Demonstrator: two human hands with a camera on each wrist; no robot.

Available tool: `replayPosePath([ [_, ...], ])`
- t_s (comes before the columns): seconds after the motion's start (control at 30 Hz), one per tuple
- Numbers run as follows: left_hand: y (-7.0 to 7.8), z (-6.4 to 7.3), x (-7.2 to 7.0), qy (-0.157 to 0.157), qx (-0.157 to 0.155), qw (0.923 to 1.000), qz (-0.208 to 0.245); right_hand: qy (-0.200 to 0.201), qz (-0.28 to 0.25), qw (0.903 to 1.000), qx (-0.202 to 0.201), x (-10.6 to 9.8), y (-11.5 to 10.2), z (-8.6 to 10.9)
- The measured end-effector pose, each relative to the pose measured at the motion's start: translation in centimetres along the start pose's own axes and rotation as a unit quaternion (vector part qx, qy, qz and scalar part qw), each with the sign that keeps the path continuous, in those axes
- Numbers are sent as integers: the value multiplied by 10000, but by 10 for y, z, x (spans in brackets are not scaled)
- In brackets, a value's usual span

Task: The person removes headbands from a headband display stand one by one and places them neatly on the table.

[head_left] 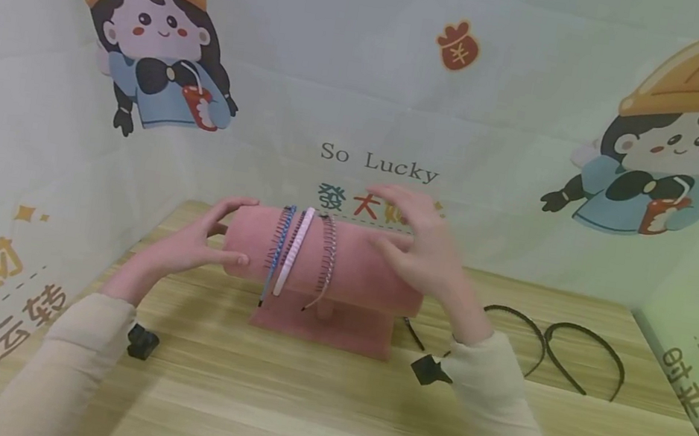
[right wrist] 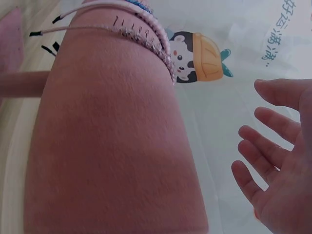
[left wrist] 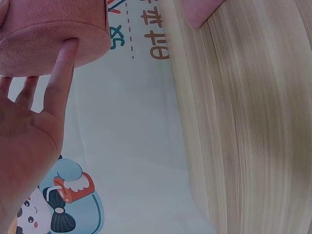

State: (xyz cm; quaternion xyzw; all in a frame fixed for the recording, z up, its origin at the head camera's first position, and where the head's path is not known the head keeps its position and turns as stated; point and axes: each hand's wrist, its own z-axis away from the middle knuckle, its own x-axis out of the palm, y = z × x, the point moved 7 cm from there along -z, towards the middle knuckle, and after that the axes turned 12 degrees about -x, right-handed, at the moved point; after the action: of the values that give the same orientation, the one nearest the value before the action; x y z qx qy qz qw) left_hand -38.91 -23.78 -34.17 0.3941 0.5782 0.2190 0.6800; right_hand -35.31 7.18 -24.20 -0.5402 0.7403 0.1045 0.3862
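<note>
A pink plush headband stand lies lengthwise across the table on a post and flat base. My left hand grips its left end, thumb on the front and a finger over the top. In the left wrist view, one finger presses the round end face. On the roll sit a blue headband, a pale pink headband and a beaded, toothed headband. My right hand hovers by the right end, its fingers spread loosely; the right wrist view shows a gap between it and the roll.
Black headbands lie on the wooden table to the right, one partly behind my right forearm. Printed cloth with cartoon figures stands behind and along both sides. A small black device sits at each wrist.
</note>
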Motion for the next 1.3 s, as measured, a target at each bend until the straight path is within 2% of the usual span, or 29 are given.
replayPosePath([
  [0.2,0,0,0,-25,22,10000,44,35,-161,9998,-76,15,-6,-6],
  [0.43,0,0,0,-23,21,10000,58,-415,-235,9980,418,37,-4,-5],
  [0.67,2,1,1,-53,53,10000,42,-612,-303,9965,477,50,-2,-4],
  [0.83,2,0,1,-54,60,9999,60,-732,-262,9957,511,55,2,-4],
  [1.13,4,1,0,-16,80,10000,-5,-1247,-87,9887,830,60,9,-3],
  [1.3,5,1,2,-33,28,10000,-6,-1459,211,9864,732,63,6,-5],
])
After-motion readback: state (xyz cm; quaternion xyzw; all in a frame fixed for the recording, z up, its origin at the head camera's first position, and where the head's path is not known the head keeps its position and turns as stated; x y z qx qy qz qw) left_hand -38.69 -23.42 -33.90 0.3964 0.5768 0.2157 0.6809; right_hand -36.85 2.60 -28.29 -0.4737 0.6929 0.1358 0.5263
